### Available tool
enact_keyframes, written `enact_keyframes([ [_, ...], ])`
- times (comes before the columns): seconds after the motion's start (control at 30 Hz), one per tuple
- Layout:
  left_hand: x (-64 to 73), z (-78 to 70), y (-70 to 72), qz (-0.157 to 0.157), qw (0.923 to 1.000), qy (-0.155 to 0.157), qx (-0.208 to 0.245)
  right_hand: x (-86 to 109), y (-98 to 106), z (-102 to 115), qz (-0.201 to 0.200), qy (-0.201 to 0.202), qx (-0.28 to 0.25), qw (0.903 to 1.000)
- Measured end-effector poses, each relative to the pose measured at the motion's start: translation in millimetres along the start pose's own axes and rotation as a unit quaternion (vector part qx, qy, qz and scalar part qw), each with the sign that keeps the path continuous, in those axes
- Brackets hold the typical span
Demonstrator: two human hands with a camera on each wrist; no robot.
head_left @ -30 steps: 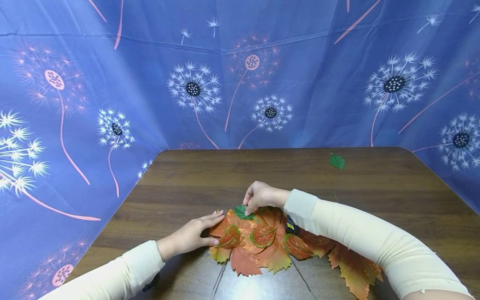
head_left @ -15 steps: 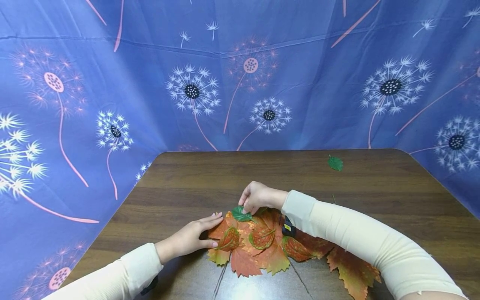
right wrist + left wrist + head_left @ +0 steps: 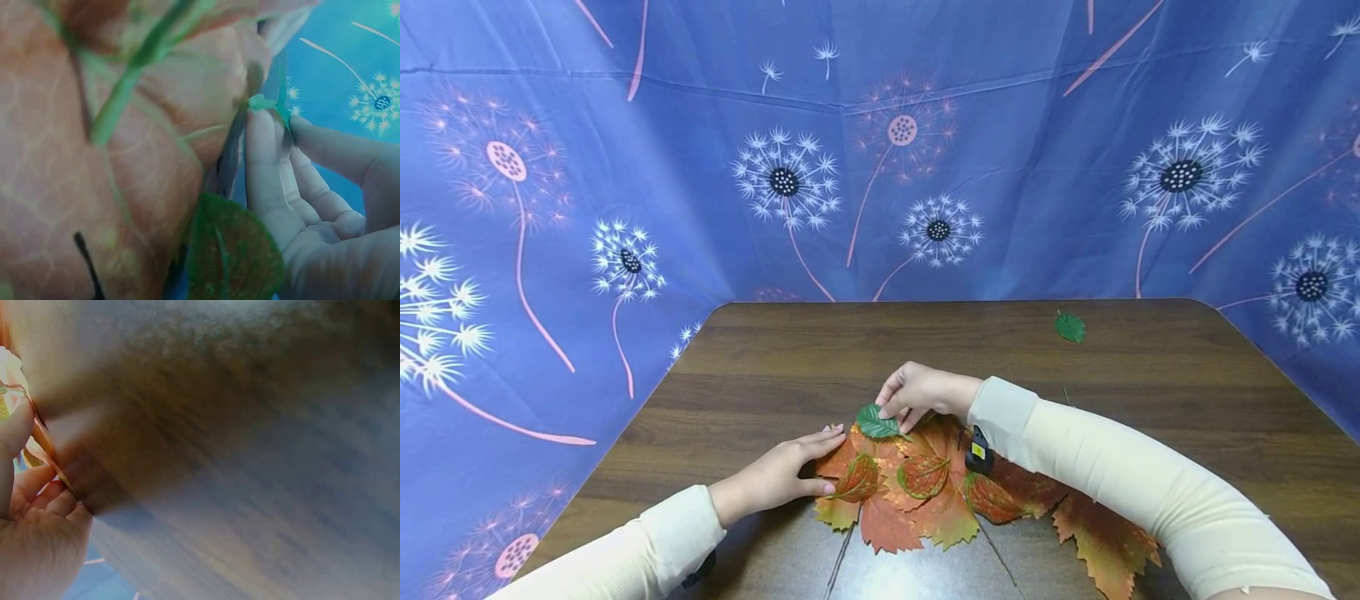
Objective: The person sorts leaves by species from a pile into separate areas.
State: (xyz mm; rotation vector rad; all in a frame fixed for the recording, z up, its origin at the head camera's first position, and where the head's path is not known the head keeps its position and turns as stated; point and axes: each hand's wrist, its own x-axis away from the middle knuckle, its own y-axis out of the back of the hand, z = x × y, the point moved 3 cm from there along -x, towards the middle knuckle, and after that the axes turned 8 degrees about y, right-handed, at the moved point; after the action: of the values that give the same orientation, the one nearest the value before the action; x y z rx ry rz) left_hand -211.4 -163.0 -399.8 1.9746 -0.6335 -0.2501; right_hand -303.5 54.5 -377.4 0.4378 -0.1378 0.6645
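Note:
Between thumb and fingers my right hand (image 3: 917,392) pinches a small green leaf (image 3: 876,422) at the far edge of a spread of orange-red artificial leaves (image 3: 891,521). In the right wrist view, the thumb and forefinger of the right hand (image 3: 312,187) meet at the green leaf (image 3: 281,109), seen edge-on. My left hand (image 3: 778,475) rests at the left side of the spread, fingers extended and thumb apart. Its fingertips (image 3: 53,487) lie along the orange leaf edge in the left wrist view. Smaller red leaves with green rims (image 3: 922,476) lie on top of the larger ones.
Another green leaf (image 3: 1070,327) lies at the back right of the wooden table (image 3: 760,350). A large orange-brown leaf (image 3: 1108,542) sits at the front right, partly under the right sleeve (image 3: 1097,458). Dark thin stems (image 3: 996,550) reach toward the front. A blue dandelion-print cloth (image 3: 1037,167) hangs behind.
My right hand has shifted the green leaf slightly left and away from me, and more of the leaf shows now. The left hand stays at the left side of the spread.

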Motion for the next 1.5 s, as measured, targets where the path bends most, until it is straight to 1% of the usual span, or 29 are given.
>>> enact_keyframes([
  [0.13, -0.4, -0.6, 0.8, -0.009, 0.9999, -0.007, -0.008, -0.1, 2, 2, -0.001, -0.006, -0.012, 0.9999],
  [0.23, -0.7, -0.6, 1.3, -0.007, 0.9999, -0.003, -0.009, 0.9, 5, 4, -0.010, -0.010, -0.016, 0.9998],
  [0.5, -0.9, -3.0, 3.8, 0.013, 0.9998, 0.003, -0.014, 5.4, 18, 11, -0.072, 0.000, -0.041, 0.9966],
  [0.6, -0.6, -3.2, 3.8, 0.018, 0.9997, 0.011, -0.006, 6.5, 23, 16, -0.092, 0.007, -0.044, 0.9948],
  [0.83, -1.4, -2.9, 1.6, 0.019, 0.9996, 0.021, 0.002, 11.6, 38, 19, -0.133, 0.012, -0.083, 0.9875],
  [1.1, 0.9, -2.0, 2.7, 0.018, 0.9995, 0.025, 0.005, 26.3, 61, 24, -0.176, 0.005, -0.080, 0.9811],
  [1.3, 0.9, -1.0, 1.8, 0.013, 0.9997, 0.021, 0.009, 30.9, 78, 18, -0.204, 0.019, -0.101, 0.9734],
  [1.5, -0.5, -0.7, -0.7, 0.010, 0.9998, 0.018, -0.002, 33.8, 91, 7, -0.210, 0.017, -0.098, 0.9727],
])
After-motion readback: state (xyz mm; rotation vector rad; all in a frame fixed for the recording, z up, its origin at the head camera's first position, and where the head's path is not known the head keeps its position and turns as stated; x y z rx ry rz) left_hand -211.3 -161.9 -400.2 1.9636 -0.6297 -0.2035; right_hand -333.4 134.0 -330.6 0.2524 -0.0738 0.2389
